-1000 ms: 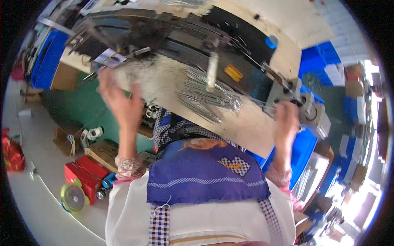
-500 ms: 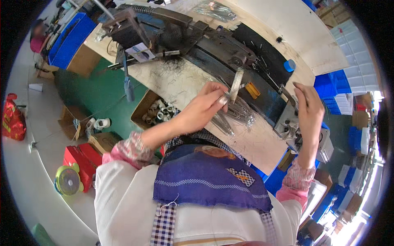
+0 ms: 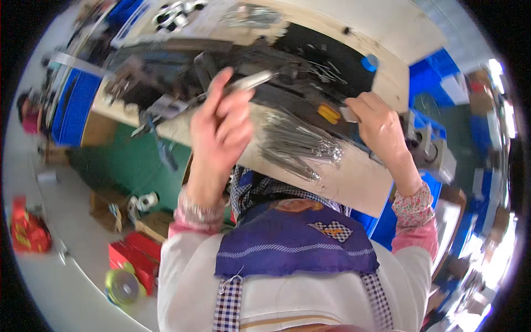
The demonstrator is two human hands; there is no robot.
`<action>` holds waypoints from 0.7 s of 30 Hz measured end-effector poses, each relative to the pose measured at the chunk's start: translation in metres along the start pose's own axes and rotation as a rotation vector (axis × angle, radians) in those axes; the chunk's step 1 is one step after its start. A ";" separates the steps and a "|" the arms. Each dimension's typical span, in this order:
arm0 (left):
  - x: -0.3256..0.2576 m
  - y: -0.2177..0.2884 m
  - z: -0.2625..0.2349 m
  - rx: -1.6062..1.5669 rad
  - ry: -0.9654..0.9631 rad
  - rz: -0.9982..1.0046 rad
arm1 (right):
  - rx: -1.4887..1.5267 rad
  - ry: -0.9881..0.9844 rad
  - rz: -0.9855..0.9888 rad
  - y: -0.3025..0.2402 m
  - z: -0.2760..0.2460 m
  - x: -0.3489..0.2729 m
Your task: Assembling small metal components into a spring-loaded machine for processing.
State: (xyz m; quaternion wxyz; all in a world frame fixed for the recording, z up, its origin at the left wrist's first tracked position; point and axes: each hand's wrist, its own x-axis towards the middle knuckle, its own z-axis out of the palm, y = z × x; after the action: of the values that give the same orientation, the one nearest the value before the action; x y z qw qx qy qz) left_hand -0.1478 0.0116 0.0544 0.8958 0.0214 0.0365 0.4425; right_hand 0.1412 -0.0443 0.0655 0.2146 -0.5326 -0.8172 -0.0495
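My left hand (image 3: 224, 119) is raised over the near edge of the bench, smeared by motion. Its index finger points up, the other fingers are loosely curled and apart, and I see nothing held in them. Just beyond its fingertips a silver metal strip (image 3: 255, 80) sticks out from a dark metal bench machine (image 3: 221, 61). My right hand (image 3: 379, 122) is closed, fingertips pinching a small pale flat piece (image 3: 349, 114) beside a yellow block (image 3: 329, 113). Between the hands lies a bundle of thin metal wires (image 3: 298, 145), spread on the bench.
A blue round cap (image 3: 369, 62) stands on the black mat at the far right. A grey metal device (image 3: 434, 152) sits right of my right hand. Blue bins (image 3: 434, 77) flank the bench. Another bundle of wires (image 3: 251, 16) lies at the back. Another person (image 3: 30, 116) is far left.
My left hand has moved left and up, off the silver strip, which has swung leftward. My right hand has closed and come in toward the yellow block. The whole view has shifted.
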 end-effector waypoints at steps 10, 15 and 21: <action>0.100 -0.104 -0.027 1.948 -0.364 0.037 | -0.107 0.000 0.052 0.083 0.011 0.059; 0.125 -0.100 -0.031 2.035 -0.399 0.082 | 0.223 -0.077 0.049 0.056 -0.011 0.002; 0.096 -0.055 0.003 2.799 -0.490 0.780 | 0.157 0.095 -0.215 0.039 0.024 0.039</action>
State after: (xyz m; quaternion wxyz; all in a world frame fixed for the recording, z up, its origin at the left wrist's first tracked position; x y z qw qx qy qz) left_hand -0.0459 0.0545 0.0493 -0.0438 0.9317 0.2681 0.2410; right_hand 0.1556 0.0128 0.0533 0.2874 -0.4206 -0.8599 -0.0330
